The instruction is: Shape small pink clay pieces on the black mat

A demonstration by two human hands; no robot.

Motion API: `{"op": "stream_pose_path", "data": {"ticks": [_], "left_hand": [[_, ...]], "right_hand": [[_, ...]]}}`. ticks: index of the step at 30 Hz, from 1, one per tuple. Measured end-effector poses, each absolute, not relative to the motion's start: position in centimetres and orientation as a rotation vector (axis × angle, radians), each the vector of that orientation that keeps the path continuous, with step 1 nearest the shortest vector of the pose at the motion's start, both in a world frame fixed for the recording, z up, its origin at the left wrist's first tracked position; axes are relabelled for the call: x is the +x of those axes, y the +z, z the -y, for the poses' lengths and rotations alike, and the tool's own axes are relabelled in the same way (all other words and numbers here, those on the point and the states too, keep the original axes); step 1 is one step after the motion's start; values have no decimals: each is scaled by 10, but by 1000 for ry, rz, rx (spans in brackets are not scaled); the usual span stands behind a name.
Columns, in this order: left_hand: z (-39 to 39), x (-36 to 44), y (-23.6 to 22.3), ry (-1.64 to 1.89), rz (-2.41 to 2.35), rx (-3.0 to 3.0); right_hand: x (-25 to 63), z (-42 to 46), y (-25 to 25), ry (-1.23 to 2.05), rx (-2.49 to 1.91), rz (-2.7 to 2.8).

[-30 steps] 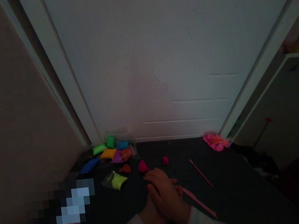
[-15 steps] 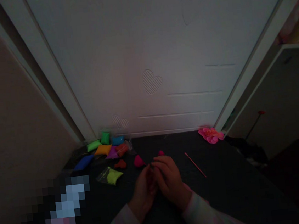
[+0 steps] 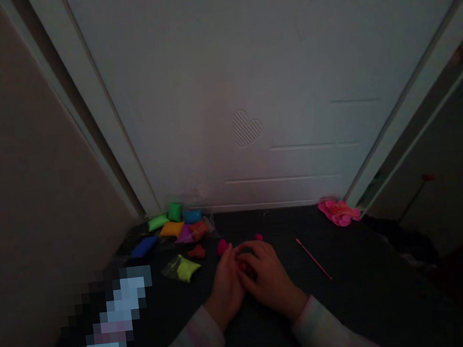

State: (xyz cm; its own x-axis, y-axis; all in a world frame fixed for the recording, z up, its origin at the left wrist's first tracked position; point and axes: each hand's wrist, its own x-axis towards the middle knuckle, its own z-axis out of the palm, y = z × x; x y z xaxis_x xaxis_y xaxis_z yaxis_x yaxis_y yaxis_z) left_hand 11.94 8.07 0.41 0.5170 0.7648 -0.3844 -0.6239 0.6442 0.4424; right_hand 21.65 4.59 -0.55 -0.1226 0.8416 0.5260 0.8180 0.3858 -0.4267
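Observation:
A small dark pink lump of modelling clay [image 3: 242,266] shows between my two hands, low over the dark table. My left hand [image 3: 225,285] is cupped round its left side, with the fingers pressed together. Curled over it from the right is my right hand [image 3: 270,275], thumb and fingers bent inward. Most of the lump is hidden by the fingers. Just beyond my left fingertips lies a larger pink clay piece [image 3: 221,247], partly covered. A small pink ball [image 3: 258,237] sits behind my right knuckles.
Several clay packets, including a yellow-green one [image 3: 187,268], an orange one [image 3: 171,229] and a blue one [image 3: 145,246], lie left. A brown-orange clay piece [image 3: 197,251] is near them. Right are a thin pink stick [image 3: 314,260] and a pink flower-like object [image 3: 340,212]. A white panel [image 3: 279,80] stands behind.
My right fingers have opened into a wider curl, so the pink lump between the hands now shows. The whole scene has shifted slightly to the right in view.

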Motion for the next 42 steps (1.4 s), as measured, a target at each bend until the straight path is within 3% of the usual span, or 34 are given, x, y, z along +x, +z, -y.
{"op": "stream_pose_path", "data": {"ticks": [24,42], "left_hand": [[-85,110,-11,882,-538,661],[-86,113,-14,886,-594,633]], "right_hand": [[226,-52,-19,-81,-1362,1761],[230,-54,-26,-134,-1388,1734]]}}
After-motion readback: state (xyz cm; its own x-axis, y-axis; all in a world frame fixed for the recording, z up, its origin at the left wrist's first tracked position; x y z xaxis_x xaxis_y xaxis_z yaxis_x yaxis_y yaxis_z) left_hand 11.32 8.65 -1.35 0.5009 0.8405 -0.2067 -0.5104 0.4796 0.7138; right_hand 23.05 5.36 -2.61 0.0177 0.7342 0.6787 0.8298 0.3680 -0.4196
